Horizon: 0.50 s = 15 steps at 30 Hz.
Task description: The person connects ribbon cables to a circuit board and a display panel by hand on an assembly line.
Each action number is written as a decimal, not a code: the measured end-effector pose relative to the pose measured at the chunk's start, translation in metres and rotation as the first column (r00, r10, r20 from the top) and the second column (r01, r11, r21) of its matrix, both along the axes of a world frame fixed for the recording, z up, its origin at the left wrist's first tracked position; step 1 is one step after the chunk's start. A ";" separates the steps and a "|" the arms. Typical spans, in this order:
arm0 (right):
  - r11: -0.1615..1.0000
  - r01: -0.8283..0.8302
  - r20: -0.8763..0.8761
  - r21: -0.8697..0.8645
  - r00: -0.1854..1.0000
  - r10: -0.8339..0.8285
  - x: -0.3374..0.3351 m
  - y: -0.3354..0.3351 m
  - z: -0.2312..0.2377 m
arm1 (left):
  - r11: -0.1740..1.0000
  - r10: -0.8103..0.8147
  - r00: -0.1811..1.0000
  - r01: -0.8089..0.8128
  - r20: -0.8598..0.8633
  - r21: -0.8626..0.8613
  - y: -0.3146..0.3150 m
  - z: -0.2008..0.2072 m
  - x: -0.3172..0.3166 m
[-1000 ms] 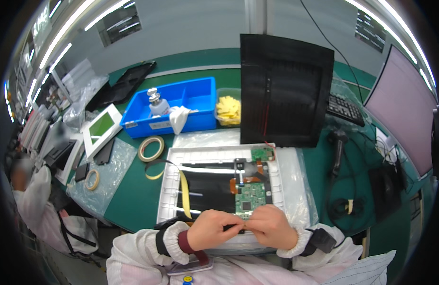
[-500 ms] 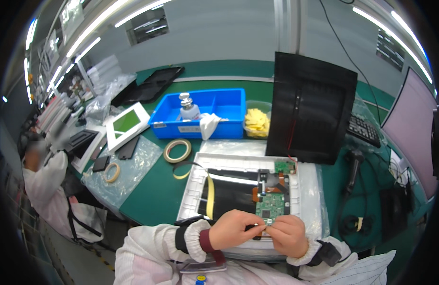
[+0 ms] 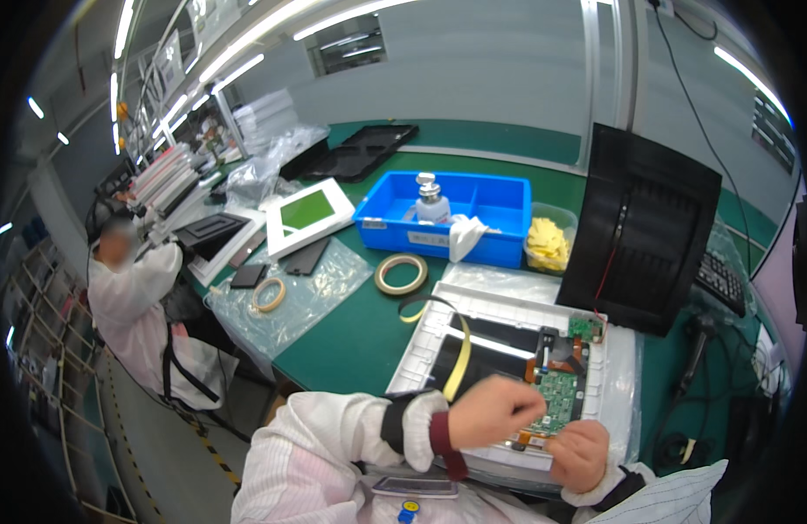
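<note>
My left hand (image 3: 495, 413) is closed, slightly blurred, just above the left edge of a green circuit board (image 3: 556, 399); whatever its fingers hold is hidden. With curled fingers, my right hand (image 3: 580, 454) rests at the board's near end, beside an orange flat cable (image 3: 533, 439); anything in its grip cannot be made out. Both lie over an opened device with a white plastic frame (image 3: 412, 360) and black inner panels. A black strip with yellow backing (image 3: 458, 367) curls up from its left part. Red wires run from a small green board (image 3: 585, 328) to an upright black panel (image 3: 641, 236).
Behind the device stand a blue divided bin (image 3: 500, 249) with a pump bottle (image 3: 431, 205), and a tub of yellow pieces (image 3: 548, 244). Tape rolls (image 3: 401, 274) and a white framed panel (image 3: 309, 218) lie left. A scanner (image 3: 696, 349) is at right; a co-worker (image 3: 133, 288) sits far left.
The view has swung left, so the bench appears shifted right. My hands, which met at the board's near edge, have come apart; the left has moved up and away from the right.
</note>
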State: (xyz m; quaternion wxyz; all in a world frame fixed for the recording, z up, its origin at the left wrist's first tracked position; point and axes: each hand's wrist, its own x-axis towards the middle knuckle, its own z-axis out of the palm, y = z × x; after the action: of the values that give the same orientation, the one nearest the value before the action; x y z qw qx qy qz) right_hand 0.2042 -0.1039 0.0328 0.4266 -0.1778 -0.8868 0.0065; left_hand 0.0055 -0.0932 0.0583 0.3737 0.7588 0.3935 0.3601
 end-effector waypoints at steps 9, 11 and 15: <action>0.965 0.005 -0.003 -0.262 1.000 -0.006 0.003 0.001 -0.010 | 0.468 0.615 0.782 -0.463 0.099 0.753 0.076 0.054 -0.093; 0.949 0.057 0.006 -0.311 0.998 -0.058 0.003 0.001 -0.010 | 0.221 0.732 0.681 -0.255 0.013 0.941 0.087 0.069 -0.116; 0.860 0.017 -0.090 -0.509 0.993 -0.073 -0.003 0.003 -0.005 | 0.233 0.807 0.572 -0.079 -0.147 0.969 0.101 0.058 -0.140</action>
State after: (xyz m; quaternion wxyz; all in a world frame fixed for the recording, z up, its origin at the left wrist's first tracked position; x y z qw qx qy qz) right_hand 0.2008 -0.1004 0.0280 0.4112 -0.3038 -0.8255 0.2391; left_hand -0.1346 0.0074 0.1165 -0.3881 0.7359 0.4509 0.3234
